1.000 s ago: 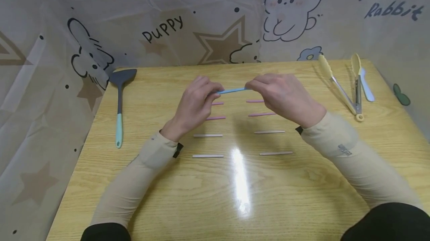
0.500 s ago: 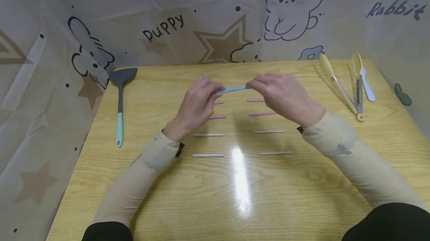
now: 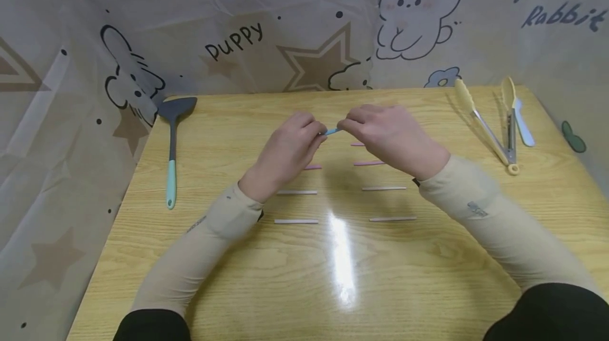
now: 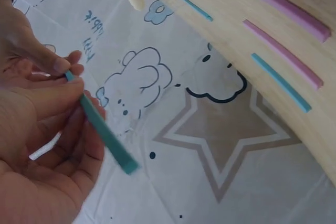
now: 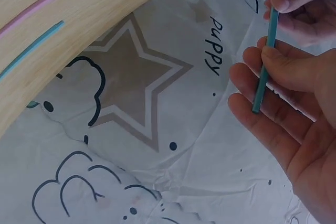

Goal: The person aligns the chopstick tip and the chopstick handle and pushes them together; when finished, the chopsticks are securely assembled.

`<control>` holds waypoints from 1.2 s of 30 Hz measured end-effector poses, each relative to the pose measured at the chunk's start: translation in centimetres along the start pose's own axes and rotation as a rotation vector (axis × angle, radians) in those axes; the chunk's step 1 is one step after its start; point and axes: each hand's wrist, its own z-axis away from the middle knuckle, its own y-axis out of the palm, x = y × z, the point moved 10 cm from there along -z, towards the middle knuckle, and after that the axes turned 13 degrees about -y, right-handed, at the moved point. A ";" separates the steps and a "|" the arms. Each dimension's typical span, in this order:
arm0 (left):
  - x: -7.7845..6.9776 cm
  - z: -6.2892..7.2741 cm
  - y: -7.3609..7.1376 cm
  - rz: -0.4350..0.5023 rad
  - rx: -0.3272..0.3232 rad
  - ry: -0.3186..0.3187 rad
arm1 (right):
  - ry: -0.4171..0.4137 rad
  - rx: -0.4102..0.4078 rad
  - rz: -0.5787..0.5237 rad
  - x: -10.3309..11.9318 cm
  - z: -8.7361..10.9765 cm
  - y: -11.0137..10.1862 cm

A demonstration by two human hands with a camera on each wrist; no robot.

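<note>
A thin blue stick is held up over the far part of the table, only a short length of it showing between the hands. My left hand pinches one end between thumb and fingers, and my right hand pinches the other. In the left wrist view the stick's squared end juts past the left fingers. From the right wrist, the stick runs across the right fingers, its other end free. Beneath the hands lie pink sticks, partly covered by them.
Pale sticks lie in two columns nearer the body. Other blue sticks lie on the table by its far edge. A spatula is at left; tongs and a light-blue handle are at right. Printed cloth hangs behind.
Both hands have come closer together, the left moving right and the right slightly left. Less of the blue stick shows between them.
</note>
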 end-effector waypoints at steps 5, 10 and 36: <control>0.1 0.0 -0.3 -0.041 0.013 -0.079 | -0.016 0.013 -0.005 0.3 -0.8 0.3; 0.2 -0.1 -0.2 -0.082 0.064 -0.121 | -0.022 -0.002 -0.041 0.0 -1.1 0.7; 10.1 2.5 -1.0 -0.134 0.189 -0.473 | 0.259 0.155 -0.174 -6.5 2.1 5.6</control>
